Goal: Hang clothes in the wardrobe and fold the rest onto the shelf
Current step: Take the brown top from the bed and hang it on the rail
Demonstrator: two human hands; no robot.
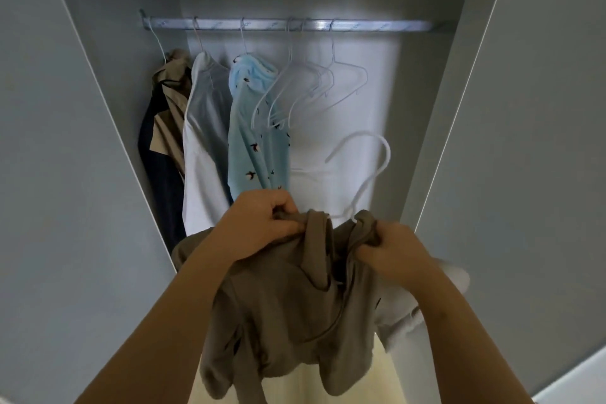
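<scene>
One taupe garment (pixel 288 305) is in hand, bunched low in front of the open wardrobe (pixel 436 108). A white hanger (pixel 388 152) is pushed into its neck, so only the hook stands clear above the cloth. The left hand (pixel 262 223) has its fingers clamped on a fold at one shoulder. The right hand (pixel 390 249) has its fingers curled tight round the cloth at the other shoulder, close under the hook's stem.

The step looks to be seating the garment on the hanger before it goes up. To do it well, draw each shoulder out along its arm of the hanger until the neck sits centred under the hook. The crumpled collar between the hands suggests it is not yet square. Then move one hand to the hook's stem and let the weight hang.

On the rail (pixel 377 25) above, there is free room to the right of three empty hangers (pixel 305 92), which hang just beside a blue bird-print top (pixel 252 141). Aim the hook there, its open side toward the rail. A pale cloth (pixel 410 315) lies low at the right, beneath the right forearm.
</scene>
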